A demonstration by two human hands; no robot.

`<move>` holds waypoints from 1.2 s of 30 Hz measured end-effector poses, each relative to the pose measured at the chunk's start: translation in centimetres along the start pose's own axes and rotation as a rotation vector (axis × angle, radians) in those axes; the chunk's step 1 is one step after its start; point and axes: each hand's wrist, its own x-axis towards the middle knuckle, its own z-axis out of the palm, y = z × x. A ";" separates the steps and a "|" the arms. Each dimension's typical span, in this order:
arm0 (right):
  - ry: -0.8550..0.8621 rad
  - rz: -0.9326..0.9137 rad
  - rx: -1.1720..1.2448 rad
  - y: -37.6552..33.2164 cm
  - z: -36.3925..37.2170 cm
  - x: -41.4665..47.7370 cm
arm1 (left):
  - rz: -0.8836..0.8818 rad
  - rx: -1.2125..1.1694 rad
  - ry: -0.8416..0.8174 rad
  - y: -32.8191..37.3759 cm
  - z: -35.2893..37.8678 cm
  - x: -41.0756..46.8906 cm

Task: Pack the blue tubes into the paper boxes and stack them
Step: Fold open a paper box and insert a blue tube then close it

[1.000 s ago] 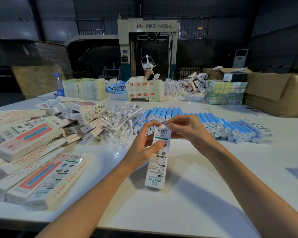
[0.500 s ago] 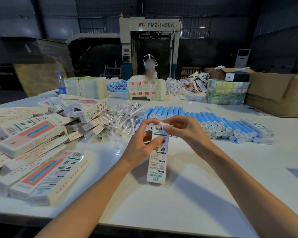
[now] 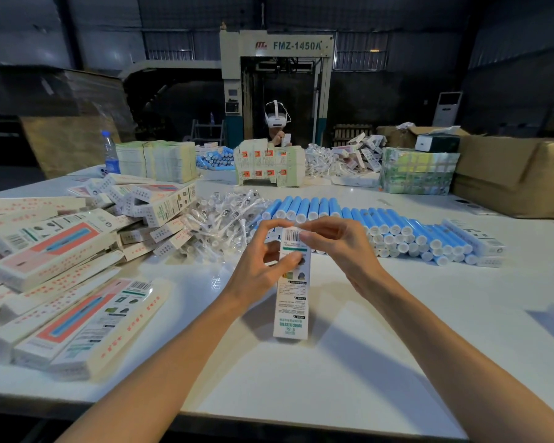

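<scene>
The paper box (image 3: 291, 295) stands on end over the middle of the tabletop (image 3: 333, 378), nearer its front edge than the row of blue tubes (image 3: 397, 225) lying behind it; whether its lower end touches the surface I cannot tell. My left hand (image 3: 259, 273) is curled round its upper half, thumb across the printed face, while my right hand (image 3: 343, 247) pinches the flap (image 3: 296, 231) at the top end with the fingertips. If my left squeezes too hard, I judge the thin card could buckle and the flap crease or miss its slot; too loose, and the box could slip or tip.
</scene>
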 end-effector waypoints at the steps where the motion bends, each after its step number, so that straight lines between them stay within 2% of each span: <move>1: 0.001 -0.007 -0.018 0.1 0.1 0.0 | -0.001 -0.002 0.004 0.0 0.0 0.0; 6: -0.005 -0.057 -0.071 0.4 0.8 -0.3 | -0.005 -0.008 0.014 0.1 -0.2 0.0; 10: 0.036 -0.065 -0.083 0.3 0.9 -0.3 | -0.059 -0.100 0.029 0.3 -0.2 0.1; 16: -0.024 -0.022 -0.087 0.7 0.9 -0.8 | -0.161 -0.127 0.226 0.1 0.0 0.1; 27: 0.044 0.068 0.121 1.3 1.0 -0.8 | -0.185 -0.170 0.200 0.5 -0.1 0.1; 36: 0.048 0.095 0.113 1.4 1.3 -0.7 | -0.178 -0.193 0.224 0.0 0.1 0.3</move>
